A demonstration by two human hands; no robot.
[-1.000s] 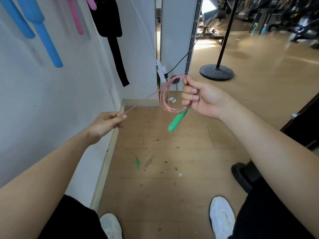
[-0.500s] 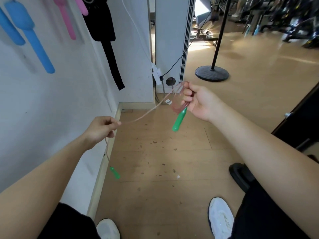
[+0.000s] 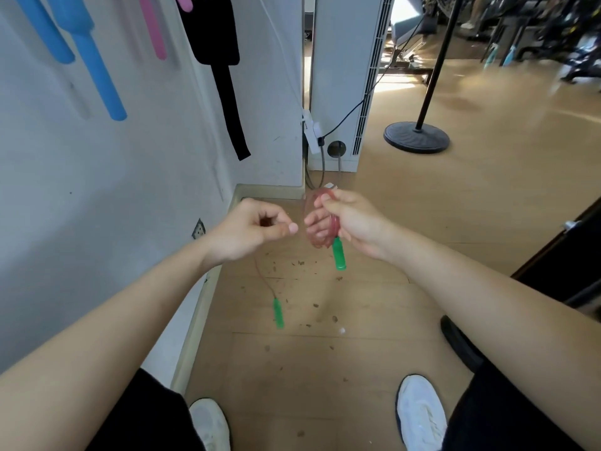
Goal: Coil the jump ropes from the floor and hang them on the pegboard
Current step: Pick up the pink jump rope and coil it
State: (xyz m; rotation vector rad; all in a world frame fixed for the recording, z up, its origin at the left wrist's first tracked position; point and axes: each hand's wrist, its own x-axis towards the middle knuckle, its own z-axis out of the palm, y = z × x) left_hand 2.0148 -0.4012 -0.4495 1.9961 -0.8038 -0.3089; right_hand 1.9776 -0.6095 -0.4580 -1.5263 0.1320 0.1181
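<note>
Head view: the right hand (image 3: pixel 353 222) grips the coiled pink jump rope (image 3: pixel 318 246), with one green handle (image 3: pixel 339 255) dangling just beneath it. Close beside it, the left hand (image 3: pixel 250 227) pinches the loose strand, whose second green handle (image 3: pixel 278 312) hangs above the floor (image 3: pixel 325 369).

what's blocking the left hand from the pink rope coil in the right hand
Nothing visible: only open air lies between the left hand and the coil of translucent pink jump rope gripped by the right hand.
</note>
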